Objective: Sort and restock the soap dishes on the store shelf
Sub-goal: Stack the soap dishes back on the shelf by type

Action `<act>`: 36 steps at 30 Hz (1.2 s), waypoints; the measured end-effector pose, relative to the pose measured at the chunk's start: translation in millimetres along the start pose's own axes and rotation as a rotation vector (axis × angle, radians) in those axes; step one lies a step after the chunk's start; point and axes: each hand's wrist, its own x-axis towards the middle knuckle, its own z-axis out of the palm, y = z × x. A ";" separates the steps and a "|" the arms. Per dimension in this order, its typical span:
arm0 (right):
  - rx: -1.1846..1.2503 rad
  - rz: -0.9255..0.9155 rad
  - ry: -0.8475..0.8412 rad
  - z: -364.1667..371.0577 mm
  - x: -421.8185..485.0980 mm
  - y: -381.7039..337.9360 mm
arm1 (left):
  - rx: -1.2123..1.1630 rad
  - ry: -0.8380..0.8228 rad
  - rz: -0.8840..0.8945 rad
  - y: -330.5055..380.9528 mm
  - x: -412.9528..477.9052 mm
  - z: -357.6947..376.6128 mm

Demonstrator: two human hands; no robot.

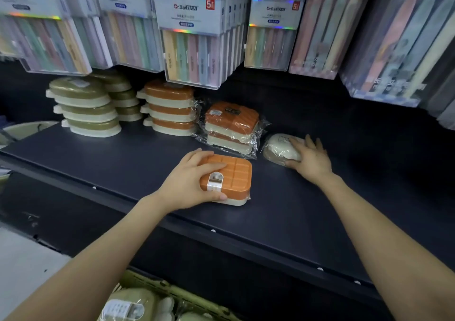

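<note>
A person stands at a dark shelf and reaches in with both bare hands. The left hand lies on top of an orange soap dish near the front edge of the shelf. Its fingers spread over the lid and its thumb presses the near side, so the hand grips the dish. The dish is a rounded box with a cream bottom. Its long side runs from the front of the shelf toward the back, tipped a little to the right. A white sticker sits on the lid near the thumb, but its words are too small to read.

The right hand rests flat on a white oval soap dish in a clear wrap, further back and to the right. Its fingers are a bit apart and press down on it. This dish lies with its long side running left to right.

Between the hands and the back, a stack of wrapped orange dishes stands just beside the white one. Left of it are a stack of orange oval dishes and stacks of green oval dishes.

Above hang toothbrush packs. Their labels read "Dr.Bai" with a red tag showing "5". A basket with more green dishes sits low down.
</note>
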 end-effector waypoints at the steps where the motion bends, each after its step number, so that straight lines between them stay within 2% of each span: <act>1: -0.033 -0.006 0.052 -1.0 -5.5 -4.9 | -0.001 0.024 0.004 -0.3 -2.2 1.1; 3: 0.034 -0.128 0.231 -1.9 -23.9 -19.6 | -0.012 0.084 -0.003 0.1 -10.2 1.0; 5: 0.199 -0.283 0.363 -3.7 -51.4 -41.4 | -0.039 0.166 -0.022 0.5 -23.7 -1.6; 6: 0.263 -0.339 0.330 -6.2 -65.8 -54.6 | -0.045 0.212 -0.030 0.3 -31.7 -3.8; 8: 0.331 -0.403 0.136 -7.8 -90.7 -79.4 | -0.034 0.288 -0.056 -2.2 -51.3 -8.0; 10: 0.280 -0.440 0.000 -1.2 -104.5 -97.3 | -0.006 0.352 -0.096 -6.9 -75.5 -10.4; 12: 0.211 -0.457 -0.018 9.7 -109.7 -108.3 | 0.026 0.429 -0.135 -14.9 -102.1 -10.4; 16: 0.197 -0.403 0.063 27.9 -102.5 -123.5 | 0.032 0.496 -0.263 -34.7 -159.9 -6.0; 20: 0.177 -0.341 0.075 30.3 -84.8 -135.0 | 0.084 0.431 -0.397 -56.8 -200.5 2.5; 23: 0.156 -0.338 0.076 31.5 -79.5 -135.1 | 0.164 0.321 -0.516 -74.2 -221.3 18.4; 27: 0.155 -0.293 0.050 33.3 -67.8 -145.4 | 0.153 0.188 -0.725 -89.3 -250.8 48.2; 34: -0.079 -0.179 0.028 30.1 -54.0 -159.8 | 0.087 0.003 -0.831 -95.6 -280.5 84.5; 36: -0.104 -0.185 0.086 25.7 -66.8 -163.0 | 0.080 -0.050 -0.853 -92.5 -285.6 88.9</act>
